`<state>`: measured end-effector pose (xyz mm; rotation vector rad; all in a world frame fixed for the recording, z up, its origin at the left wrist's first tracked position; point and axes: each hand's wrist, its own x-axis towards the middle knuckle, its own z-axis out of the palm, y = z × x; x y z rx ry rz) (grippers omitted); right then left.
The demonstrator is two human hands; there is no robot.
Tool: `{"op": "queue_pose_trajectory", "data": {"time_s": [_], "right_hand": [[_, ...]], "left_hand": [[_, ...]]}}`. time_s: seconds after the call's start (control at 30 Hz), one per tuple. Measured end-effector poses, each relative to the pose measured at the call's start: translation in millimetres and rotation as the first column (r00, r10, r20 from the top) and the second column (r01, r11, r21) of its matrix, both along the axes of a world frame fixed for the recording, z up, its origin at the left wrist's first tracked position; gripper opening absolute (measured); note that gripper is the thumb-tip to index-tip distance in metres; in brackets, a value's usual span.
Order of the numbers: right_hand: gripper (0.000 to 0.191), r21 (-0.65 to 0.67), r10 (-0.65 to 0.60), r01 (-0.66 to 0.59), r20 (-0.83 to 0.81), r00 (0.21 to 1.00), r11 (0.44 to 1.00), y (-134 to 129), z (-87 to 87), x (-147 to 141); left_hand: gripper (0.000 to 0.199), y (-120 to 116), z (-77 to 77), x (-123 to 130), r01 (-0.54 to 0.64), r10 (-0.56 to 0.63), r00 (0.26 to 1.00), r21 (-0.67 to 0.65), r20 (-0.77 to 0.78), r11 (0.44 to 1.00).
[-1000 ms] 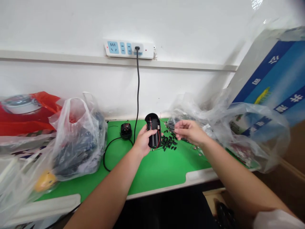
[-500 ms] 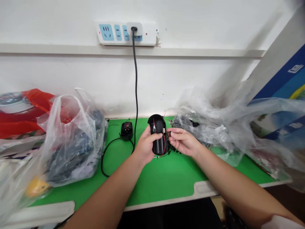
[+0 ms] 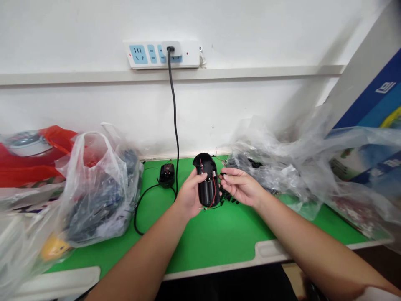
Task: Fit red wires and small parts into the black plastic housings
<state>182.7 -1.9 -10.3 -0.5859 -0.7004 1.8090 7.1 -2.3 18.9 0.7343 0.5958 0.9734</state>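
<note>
A black elongated housing, open on its upper face with red wires and dark cylinders inside, is held over the green table. My left hand grips it from the left, thumb over its edge. Just right of the housing, my right hand pinches a small black piece between thumb and fingertips. Under and beside my right hand lie several small black parts. A second black unit with a red wire rests on the table to the left.
The green table has a white edge. A filled plastic bag stands left, and clear bags lie right. A black cable hangs from a wall power strip and loops on the table.
The view has shifted slightly. My left thumb has moved left across the housing, showing more of its inside. My right hand still pinches the small piece beside it.
</note>
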Motion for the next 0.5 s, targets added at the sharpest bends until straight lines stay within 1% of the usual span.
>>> {"op": "queue_pose_trajectory", "data": {"time_s": [0.07, 0.13, 0.2, 0.3, 0.5], "right_hand": [[0.018, 0.027, 0.018, -0.018, -0.010, 1.000, 0.999, -0.9, 2.2, 0.0], [0.015, 0.035, 0.018, -0.018, 0.005, 1.000, 0.999, -2.0, 3.6, -0.5], [0.019, 0.026, 0.002, -0.003, 0.038, 0.999, 1.000, -3.2, 4.2, -1.0], [0.029, 0.016, -0.009, 0.008, 0.078, 0.997, 1.000, -4.5, 4.8, -1.3], [0.021, 0.011, 0.013, -0.014, 0.084, 0.996, 1.000, -7.4, 8.3, -1.9]], "left_hand": [[0.026, 0.2, 0.3, -0.5, 0.009, -0.009, 1.000, -0.022, 0.014, 1.000], [0.028, -0.1, -0.3, 0.1, -0.019, 0.019, 1.000, -0.013, -0.011, 1.000], [0.030, -0.8, -1.0, 1.4, -0.041, 0.041, 0.999, 0.003, -0.036, 0.999], [0.033, -1.9, -1.7, 3.0, -0.043, 0.043, 0.998, 0.009, -0.054, 0.999], [0.036, -3.4, -0.9, 3.3, -0.051, 0.054, 0.989, 0.019, -0.140, 0.998]]}}
